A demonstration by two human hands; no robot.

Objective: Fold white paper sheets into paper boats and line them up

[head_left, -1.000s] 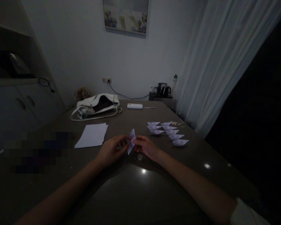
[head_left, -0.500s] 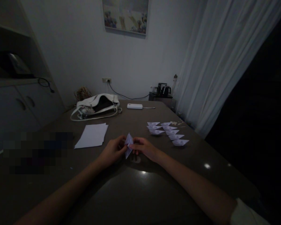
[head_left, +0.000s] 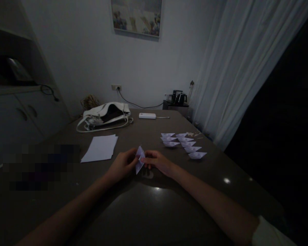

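Note:
Just above the table, a white paper boat (head_left: 140,165) is held on end between my two hands. My left hand (head_left: 122,166) grips its left side, thumb and fingers closed on the paper. From the right, my right hand (head_left: 159,162) pinches the boat near its middle, with the thumb across the folds. Several finished-looking paper boats (head_left: 197,155) stand in two rows on the table to the right. A stack of white paper sheets (head_left: 100,148) lies to the left of my hands.
On the dark glossy table (head_left: 154,218), a white bag (head_left: 105,114) sits at the far left. A white power bank (head_left: 147,116) with a short cable lies at the back. Small pale scraps (head_left: 193,134) are near the right edge, and a white curtain (head_left: 226,75) hangs beyond it.
The paper boat has turned slightly and shifted a little to the left in my fingers. Both hands keep their hold, and the other boats stay put.

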